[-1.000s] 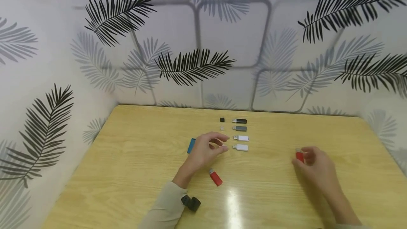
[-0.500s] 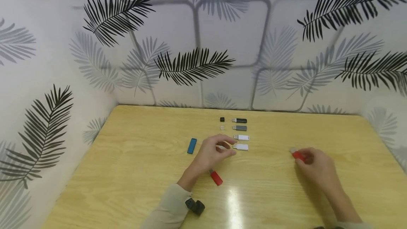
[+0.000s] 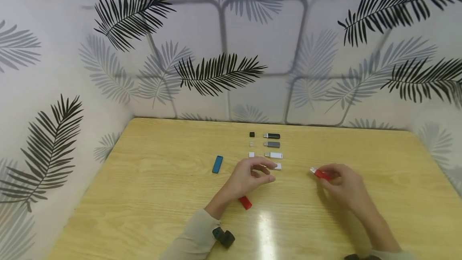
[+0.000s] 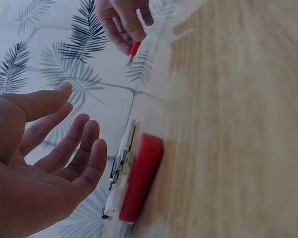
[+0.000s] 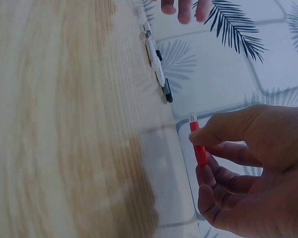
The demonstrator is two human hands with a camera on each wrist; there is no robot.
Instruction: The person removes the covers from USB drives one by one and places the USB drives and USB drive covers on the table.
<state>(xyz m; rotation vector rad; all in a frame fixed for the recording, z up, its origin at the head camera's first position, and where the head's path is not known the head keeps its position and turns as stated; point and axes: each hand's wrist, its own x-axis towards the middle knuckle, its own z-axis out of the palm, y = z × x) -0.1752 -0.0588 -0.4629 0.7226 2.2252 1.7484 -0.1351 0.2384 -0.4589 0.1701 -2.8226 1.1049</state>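
Note:
My right hand (image 3: pixel 344 181) pinches a red USB stick (image 3: pixel 322 175) between thumb and fingers, above the right of the table. Its bare plug points left; the right wrist view shows the same red stick (image 5: pixel 198 144) in the grip. My left hand (image 3: pixel 249 177) hovers over the middle, fingers loosely bent and apart, with nothing between them in the left wrist view. It partly hides the lowest white USB stick (image 3: pixel 278 166). Another red USB stick (image 3: pixel 245 202) lies on the table below the left hand, its plug end hidden in the head view.
Behind the left hand, a white (image 3: pixel 276 155), a grey (image 3: pixel 272 145) and a black USB stick (image 3: pixel 272 136) lie in a column. Left of them are a black cap (image 3: pixel 252 134), a clear cap (image 3: pixel 251 144) and a white cap (image 3: pixel 251 154). A flat blue piece (image 3: pixel 217 164) lies farther left.
My right hand has brought the red USB stick leftward, and its plug has turned to point left. My left hand has shifted right, now covering part of the lowest white stick.

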